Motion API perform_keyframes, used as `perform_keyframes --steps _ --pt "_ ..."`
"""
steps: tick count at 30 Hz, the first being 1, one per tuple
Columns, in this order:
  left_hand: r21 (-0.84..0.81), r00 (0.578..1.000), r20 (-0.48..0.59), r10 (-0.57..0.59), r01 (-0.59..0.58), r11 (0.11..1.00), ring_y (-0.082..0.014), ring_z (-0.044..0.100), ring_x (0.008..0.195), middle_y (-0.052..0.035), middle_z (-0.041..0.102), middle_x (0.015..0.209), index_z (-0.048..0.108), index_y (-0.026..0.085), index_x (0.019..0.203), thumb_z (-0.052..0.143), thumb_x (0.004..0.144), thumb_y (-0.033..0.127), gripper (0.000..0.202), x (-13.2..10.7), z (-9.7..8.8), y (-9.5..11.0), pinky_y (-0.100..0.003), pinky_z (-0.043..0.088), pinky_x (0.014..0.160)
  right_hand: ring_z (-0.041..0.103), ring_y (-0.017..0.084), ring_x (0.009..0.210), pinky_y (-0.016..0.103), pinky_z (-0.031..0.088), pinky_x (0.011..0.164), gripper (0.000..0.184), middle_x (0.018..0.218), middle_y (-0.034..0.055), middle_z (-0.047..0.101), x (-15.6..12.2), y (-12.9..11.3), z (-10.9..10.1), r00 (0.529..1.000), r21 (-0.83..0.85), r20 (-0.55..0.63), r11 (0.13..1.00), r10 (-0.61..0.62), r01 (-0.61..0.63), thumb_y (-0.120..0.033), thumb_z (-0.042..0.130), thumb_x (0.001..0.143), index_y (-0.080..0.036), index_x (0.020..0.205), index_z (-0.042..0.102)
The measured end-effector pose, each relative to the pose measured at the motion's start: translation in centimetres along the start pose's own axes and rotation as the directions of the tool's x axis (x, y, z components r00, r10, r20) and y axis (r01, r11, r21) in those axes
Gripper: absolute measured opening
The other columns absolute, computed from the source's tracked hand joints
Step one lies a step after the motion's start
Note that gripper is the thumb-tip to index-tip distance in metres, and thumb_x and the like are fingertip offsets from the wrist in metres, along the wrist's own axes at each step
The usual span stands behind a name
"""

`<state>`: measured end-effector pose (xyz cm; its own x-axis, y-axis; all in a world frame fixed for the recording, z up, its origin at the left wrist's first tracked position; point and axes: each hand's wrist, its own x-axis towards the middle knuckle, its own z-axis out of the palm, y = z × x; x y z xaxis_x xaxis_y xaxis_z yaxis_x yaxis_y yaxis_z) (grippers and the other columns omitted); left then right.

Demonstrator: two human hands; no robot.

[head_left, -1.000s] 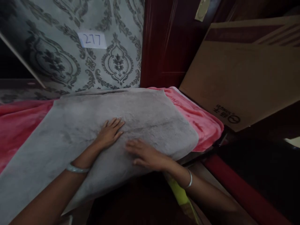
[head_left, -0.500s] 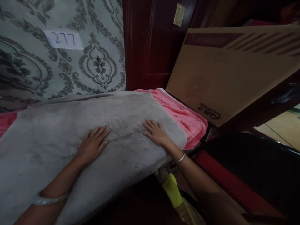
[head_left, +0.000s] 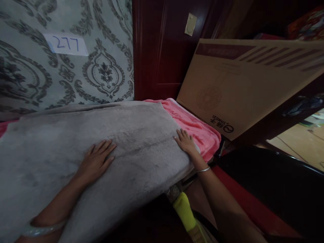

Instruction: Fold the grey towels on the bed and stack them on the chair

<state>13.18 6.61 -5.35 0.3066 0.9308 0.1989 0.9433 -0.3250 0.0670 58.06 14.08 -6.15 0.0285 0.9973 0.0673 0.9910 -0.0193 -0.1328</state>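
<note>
A grey plush cloth (head_left: 76, 135) lies spread over a pink blanket (head_left: 197, 130) on a raised surface. My left hand (head_left: 95, 161) rests flat on the middle of the grey cloth, fingers stretched out. My right hand (head_left: 186, 142) lies flat at the cloth's right edge, where grey meets pink, fingers spread. Each wrist wears a silver bangle.
A large cardboard box (head_left: 248, 81) leans at the right, just behind the pink blanket. Patterned wallpaper with a paper label "277" (head_left: 66, 44) is behind, beside a dark red door (head_left: 162, 50). A yellow-green object (head_left: 184, 211) sits below the cloth's front edge.
My right hand has slid rightward across the grey cloth to its right edge. My left hand has stayed flat near the middle. The view has shifted to the right.
</note>
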Motion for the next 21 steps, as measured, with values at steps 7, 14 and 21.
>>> perform_keyframes --steps 7,14,21 --pt "-0.008 1.000 -0.002 -0.004 0.004 1.000 -0.0329 0.035 0.152 -0.0087 0.043 0.161 0.054 0.024 0.150 0.034 0.099 0.049 0.060 -0.1 -0.3 0.2 -0.060 0.029 0.123 0.013 0.031 0.158 0.062 0.018 0.124 0.067 0.172 0.0160 0.013 0.1 -9.4 -0.9 0.958 0.035 0.102 0.964 -0.267 0.265 -0.056 0.032 0.107 -0.023 0.165 0.026" --pt "-0.013 0.999 -0.036 0.009 -0.009 1.000 -0.0311 0.038 0.151 -0.0086 0.043 0.161 0.052 0.026 0.151 0.036 0.100 0.048 0.058 -0.4 0.0 -0.2 -0.059 0.031 0.122 0.013 0.030 0.158 0.058 0.017 0.126 0.073 0.172 0.0075 0.017 -3.8 -17.8 0.3 0.557 0.189 0.064 0.558 -0.828 0.808 -0.067 0.036 0.103 -0.028 0.164 0.029" --pt "0.033 0.993 -0.052 -0.109 0.111 0.993 -0.0349 0.034 0.152 -0.0128 0.039 0.163 0.053 0.019 0.151 0.037 0.098 0.043 0.059 -0.3 -0.4 0.4 -0.063 0.029 0.122 0.018 0.028 0.158 0.058 0.016 0.125 0.057 0.171 0.0051 0.022 4.1 -14.3 -0.6 0.818 0.051 0.079 0.821 -0.570 0.568 -0.050 0.031 0.109 -0.030 0.162 0.032"
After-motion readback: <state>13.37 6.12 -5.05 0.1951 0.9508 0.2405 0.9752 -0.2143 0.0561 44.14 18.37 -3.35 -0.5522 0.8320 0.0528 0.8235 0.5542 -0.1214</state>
